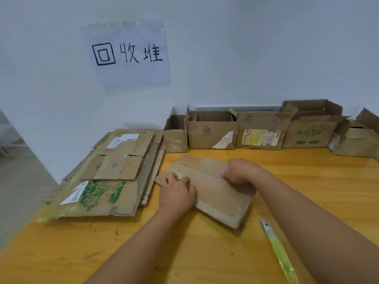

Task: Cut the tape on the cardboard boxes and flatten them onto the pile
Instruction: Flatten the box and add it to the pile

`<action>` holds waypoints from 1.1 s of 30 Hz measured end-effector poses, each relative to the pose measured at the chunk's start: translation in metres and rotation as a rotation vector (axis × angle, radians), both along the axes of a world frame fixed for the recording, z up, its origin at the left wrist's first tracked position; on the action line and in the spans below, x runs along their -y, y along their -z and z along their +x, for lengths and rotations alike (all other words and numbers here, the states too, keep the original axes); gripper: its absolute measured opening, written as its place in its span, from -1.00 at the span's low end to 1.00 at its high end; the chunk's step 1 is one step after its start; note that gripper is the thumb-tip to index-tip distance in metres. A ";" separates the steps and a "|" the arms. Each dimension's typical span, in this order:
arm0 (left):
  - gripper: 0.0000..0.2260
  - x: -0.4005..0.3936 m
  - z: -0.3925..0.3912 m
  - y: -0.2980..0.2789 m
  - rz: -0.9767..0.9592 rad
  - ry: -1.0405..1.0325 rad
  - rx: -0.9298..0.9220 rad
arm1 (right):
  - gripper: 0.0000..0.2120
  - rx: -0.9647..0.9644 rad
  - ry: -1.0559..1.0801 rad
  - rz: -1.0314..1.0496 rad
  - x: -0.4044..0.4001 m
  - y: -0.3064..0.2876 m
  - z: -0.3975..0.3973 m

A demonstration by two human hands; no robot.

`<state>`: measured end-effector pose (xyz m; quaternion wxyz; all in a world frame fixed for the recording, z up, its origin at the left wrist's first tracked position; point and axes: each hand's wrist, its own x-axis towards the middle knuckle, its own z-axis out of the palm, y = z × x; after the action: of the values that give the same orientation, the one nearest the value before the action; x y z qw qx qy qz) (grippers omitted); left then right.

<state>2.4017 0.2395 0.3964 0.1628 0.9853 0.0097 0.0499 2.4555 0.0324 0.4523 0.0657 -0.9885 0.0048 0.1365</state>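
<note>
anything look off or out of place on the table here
Mostly tidy. The yellow-green utility knife lies loose on the wooden table close by the right forearm, its metal tip toward the flattened brown cardboard box that both hands press on. The five open boxes along the wall have torn, ragged flaps.
</note>
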 end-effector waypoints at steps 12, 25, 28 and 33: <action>-0.15 0.012 -0.064 -0.036 -1.285 -0.038 0.023 | -0.67 0.414 0.132 0.567 0.008 -0.029 -0.086; -0.76 -0.126 -0.049 -0.066 -0.993 -0.259 0.412 | -0.56 0.426 0.020 1.112 -0.158 -0.040 -0.079; -0.75 -0.165 -0.028 -0.071 -0.891 -0.324 0.450 | -0.46 0.355 -0.070 0.986 -0.196 -0.033 -0.064; -0.70 -0.214 0.008 -0.073 -0.693 -0.298 0.360 | -0.49 0.255 -0.157 0.940 -0.241 -0.020 -0.033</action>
<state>2.4095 0.4538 0.4690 0.4747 0.8357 0.1398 0.2382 2.4228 0.2736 0.4718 0.4943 -0.8579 -0.1400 0.0061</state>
